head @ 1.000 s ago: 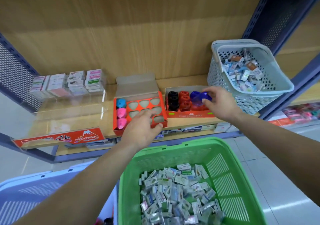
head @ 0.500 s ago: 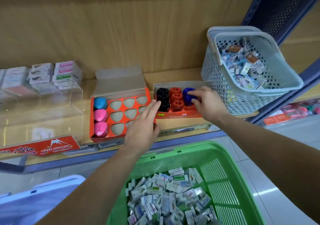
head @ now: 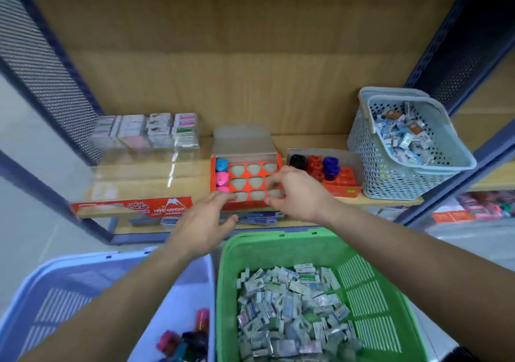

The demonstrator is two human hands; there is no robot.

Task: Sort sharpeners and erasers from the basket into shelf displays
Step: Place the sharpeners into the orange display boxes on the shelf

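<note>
**A:** Head view: where are the hands?
**B:** Left hand has straight fingers touching the orange tray at its front edge. Right hand grips its right end.
**A:** And the stock?
**B:** 3 sharpeners fill its left column. Erasers lie in the green basket.

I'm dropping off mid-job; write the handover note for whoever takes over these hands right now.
Left hand: open, fingers straight at the front edge of the orange slotted tray.
Right hand: fingers curled over the tray's right end; grip unclear, nothing seen carried.
Done: three sharpeners fill the tray's left column; the red box beside it holds black, red and purple ones.
Left: the tray's other visible slots are empty; loose sharpeners wait in the lilac basket, erasers in the green basket.
</note>
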